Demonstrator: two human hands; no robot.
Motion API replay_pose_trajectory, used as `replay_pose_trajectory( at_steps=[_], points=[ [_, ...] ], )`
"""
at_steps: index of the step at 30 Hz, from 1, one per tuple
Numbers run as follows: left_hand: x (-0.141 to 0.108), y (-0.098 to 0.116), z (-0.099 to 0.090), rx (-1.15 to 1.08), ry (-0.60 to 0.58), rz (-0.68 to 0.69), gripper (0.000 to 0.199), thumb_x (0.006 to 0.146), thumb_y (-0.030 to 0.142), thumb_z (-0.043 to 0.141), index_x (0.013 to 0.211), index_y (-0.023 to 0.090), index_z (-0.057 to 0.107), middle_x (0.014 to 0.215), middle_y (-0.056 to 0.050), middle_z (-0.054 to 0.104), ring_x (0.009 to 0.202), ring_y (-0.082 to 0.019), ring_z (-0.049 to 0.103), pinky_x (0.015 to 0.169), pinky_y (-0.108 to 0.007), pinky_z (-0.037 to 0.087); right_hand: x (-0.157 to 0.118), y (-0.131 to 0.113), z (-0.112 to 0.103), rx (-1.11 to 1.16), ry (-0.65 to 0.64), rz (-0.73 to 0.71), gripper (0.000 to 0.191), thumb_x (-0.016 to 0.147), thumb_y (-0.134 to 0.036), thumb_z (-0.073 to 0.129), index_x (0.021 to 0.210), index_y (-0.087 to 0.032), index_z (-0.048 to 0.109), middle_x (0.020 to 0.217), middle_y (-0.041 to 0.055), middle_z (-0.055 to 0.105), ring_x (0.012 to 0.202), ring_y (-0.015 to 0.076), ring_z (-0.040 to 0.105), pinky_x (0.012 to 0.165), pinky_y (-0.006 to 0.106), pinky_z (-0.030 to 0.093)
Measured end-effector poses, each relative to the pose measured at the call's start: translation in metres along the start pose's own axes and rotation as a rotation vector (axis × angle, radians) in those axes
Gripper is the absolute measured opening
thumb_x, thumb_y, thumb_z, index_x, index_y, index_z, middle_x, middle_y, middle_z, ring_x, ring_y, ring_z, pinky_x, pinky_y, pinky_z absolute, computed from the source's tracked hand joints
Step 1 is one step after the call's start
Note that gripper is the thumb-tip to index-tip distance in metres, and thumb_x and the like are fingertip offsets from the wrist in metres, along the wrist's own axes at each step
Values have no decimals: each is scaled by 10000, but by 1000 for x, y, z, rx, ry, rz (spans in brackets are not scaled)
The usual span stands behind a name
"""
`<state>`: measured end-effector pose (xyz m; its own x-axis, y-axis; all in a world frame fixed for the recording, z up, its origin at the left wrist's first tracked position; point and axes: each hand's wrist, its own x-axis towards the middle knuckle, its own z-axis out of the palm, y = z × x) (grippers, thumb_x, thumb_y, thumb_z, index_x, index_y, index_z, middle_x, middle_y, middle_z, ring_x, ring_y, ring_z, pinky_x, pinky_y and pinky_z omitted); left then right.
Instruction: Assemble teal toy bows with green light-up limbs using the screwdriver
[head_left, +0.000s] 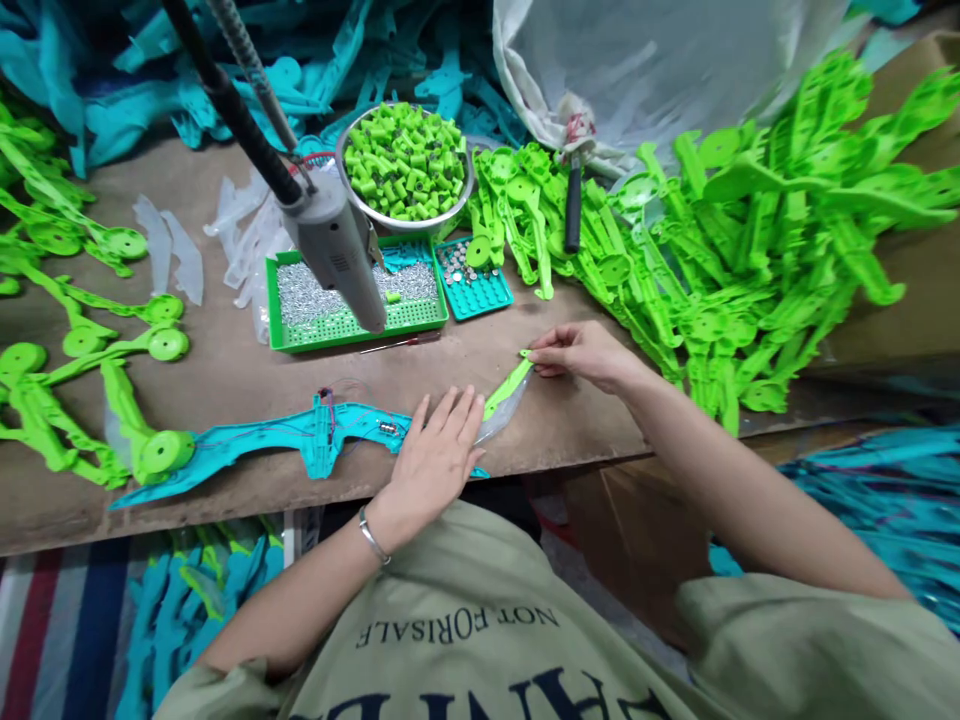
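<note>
Right hand (pixel 581 357): thumb and finger pinching far-right tip of green strip (pixel 510 387). Strip's long axis runs near-left from pinch toward left hand (pixel 441 450), which lies flat, fingers extended, over right end of blue bow-shaped part (pixel 262 437).

Blue frame (pixel 320 452) of matt plastic

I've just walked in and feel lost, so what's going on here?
At the bench, a person's left hand lies flat over one end of a blue bow-shaped part. The right hand pinches the tip of a green piece, with a translucent piece alongside. A grey tool hangs over the green tray, untouched.
</note>
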<state>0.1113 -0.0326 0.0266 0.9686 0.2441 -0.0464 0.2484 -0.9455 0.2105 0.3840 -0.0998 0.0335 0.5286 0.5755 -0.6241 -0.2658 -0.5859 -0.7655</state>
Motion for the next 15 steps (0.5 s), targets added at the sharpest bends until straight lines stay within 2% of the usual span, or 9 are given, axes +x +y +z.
replay_pose_trajectory(
  at_steps=[4,8,12,15],
  points=[
    [0,0,-2,-26,-9,9,570,1055,346,400,1575,116,359,1611,-113,455,1464,-275,444,1192,-480,385,7,7,-3,-18,-45,-49,315,502,-149,1001,649,-132,723,584,35,703,494,106,643,461,183,589],
    [-2,0,0,-28,17,2,554,1054,337,401,1565,123,375,1603,-102,470,1431,-259,477,1182,-440,383,7,7,-6,-43,-55,-61,294,535,-170,994,620,-154,713,585,37,707,503,114,647,466,187,586],
    [-5,-1,2,-28,57,17,544,1059,351,397,1560,141,385,1593,-100,484,1399,-246,505,1187,-419,365,-6,7,-6,84,-43,5,262,613,-191,966,655,-148,711,653,34,724,589,111,684,582,194,616],
    [-6,-2,4,-30,88,36,545,1066,363,383,1559,132,384,1571,-106,510,1374,-242,522,1179,-412,368,-18,14,-1,240,-84,67,224,703,-245,918,747,-154,718,741,40,755,670,127,721,703,251,640]
  ],
)
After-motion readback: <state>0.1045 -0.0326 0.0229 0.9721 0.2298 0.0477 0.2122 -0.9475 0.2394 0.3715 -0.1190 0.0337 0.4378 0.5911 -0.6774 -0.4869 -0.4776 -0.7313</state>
